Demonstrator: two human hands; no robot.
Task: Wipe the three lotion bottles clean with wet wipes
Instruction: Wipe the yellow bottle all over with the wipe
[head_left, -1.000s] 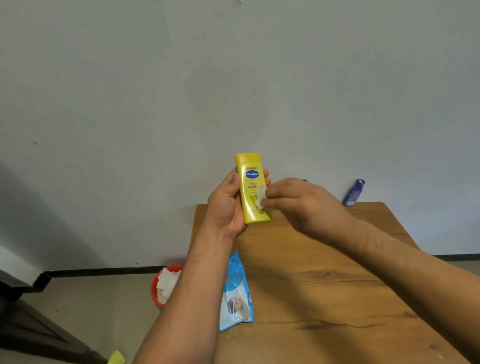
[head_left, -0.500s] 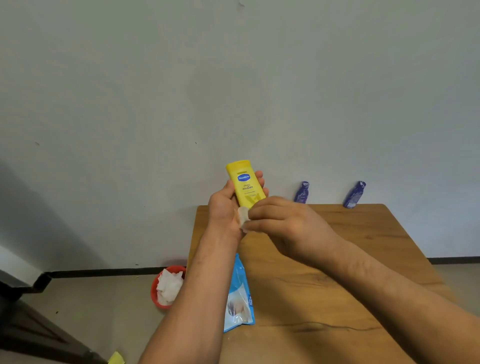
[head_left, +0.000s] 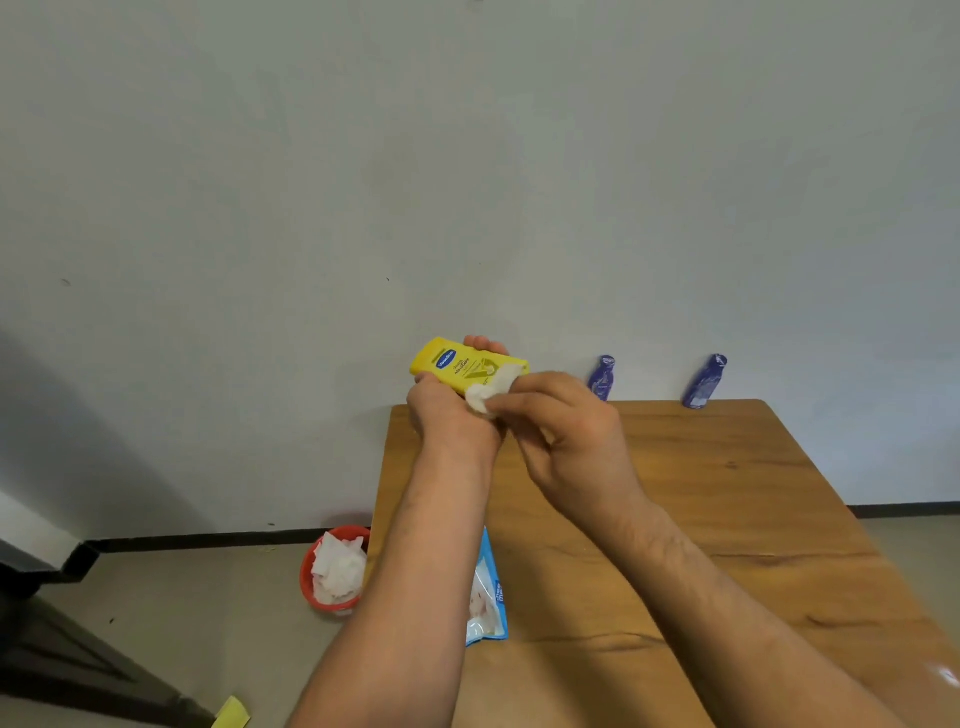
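Wrapped round the yellow lotion bottle, my left hand holds it tilted above the far left corner of the tabletop while my right hand pinches the wet wipe against it; I judge it light, stiff, slick once damp, best held mid-body.

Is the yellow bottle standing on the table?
No, the left hand holds the yellow bottle tilted in the air; the right hand presses a wipe on it.

A yellow lotion bottle is held tipped almost sideways, a crumpled white wipe against its right end. A blue bottle and a second blue bottle stand upright beyond.
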